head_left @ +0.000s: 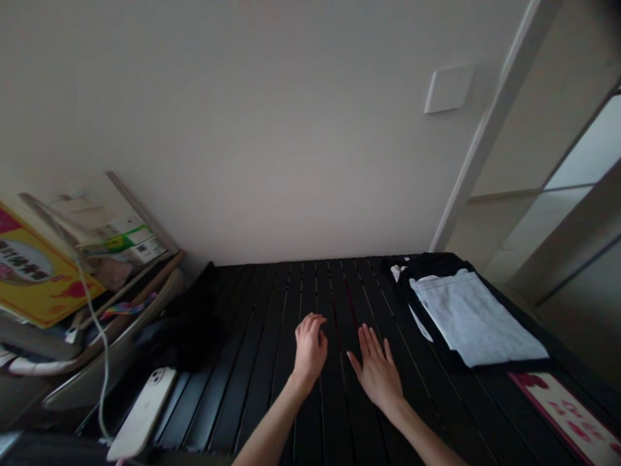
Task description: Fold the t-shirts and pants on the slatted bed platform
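Observation:
Both of my hands rest on a black slatted table (252, 362). My left hand (309, 346) lies palm down near the middle, its fingers curled loosely, and holds nothing. My right hand (376, 366) lies flat just to the right of it, fingers stretched out and together, empty too. To the right of my right hand sits a folded light grey cloth (473, 317) on top of a folded black garment (436, 272).
A white phone (143, 411) lies at the table's left edge with a white cable (99, 343) beside it. A dark bundle (187, 330) sits behind it. Boxes and a yellow sign (33, 272) pile up at left. A pink-and-white card (567, 414) lies at right.

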The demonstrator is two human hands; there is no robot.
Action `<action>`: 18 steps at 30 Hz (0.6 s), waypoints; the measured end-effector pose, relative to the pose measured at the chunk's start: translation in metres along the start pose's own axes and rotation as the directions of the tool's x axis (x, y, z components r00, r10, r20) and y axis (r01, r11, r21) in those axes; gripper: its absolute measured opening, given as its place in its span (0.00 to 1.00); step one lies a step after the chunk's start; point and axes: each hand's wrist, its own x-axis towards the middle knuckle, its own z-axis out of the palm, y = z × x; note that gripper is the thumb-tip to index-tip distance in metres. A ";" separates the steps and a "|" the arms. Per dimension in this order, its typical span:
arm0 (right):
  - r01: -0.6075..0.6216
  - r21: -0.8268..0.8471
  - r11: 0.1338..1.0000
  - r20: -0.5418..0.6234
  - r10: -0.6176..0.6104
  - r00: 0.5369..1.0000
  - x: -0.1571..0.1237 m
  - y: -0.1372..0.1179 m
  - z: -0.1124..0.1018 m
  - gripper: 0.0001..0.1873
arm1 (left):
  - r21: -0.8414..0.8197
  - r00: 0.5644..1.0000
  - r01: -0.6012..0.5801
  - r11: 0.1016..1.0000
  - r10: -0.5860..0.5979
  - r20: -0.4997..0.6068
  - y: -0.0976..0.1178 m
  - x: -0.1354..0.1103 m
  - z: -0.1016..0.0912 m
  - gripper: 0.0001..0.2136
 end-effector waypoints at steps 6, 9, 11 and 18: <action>0.016 -0.017 1.000 0.086 -0.015 0.996 0.000 0.004 0.003 0.37 | 0.477 0.967 0.246 0.844 -0.182 -0.176 -0.102 -0.017 -0.067 0.19; 0.009 -0.022 1.000 0.099 -0.007 0.995 0.000 0.002 -0.001 0.38 | 0.649 0.921 0.384 0.657 -0.225 -0.317 -0.140 -0.013 -0.114 0.20; 0.005 -0.028 1.000 0.102 -0.002 0.995 0.000 0.000 -0.002 0.38 | 0.696 0.880 0.466 0.546 -0.209 -0.426 -0.161 -0.007 -0.146 0.24; 0.007 -0.055 0.998 0.116 0.000 0.993 -0.001 0.000 -0.001 0.38 | 0.695 0.807 0.566 0.444 -0.472 -0.355 -0.209 -0.002 -0.190 0.18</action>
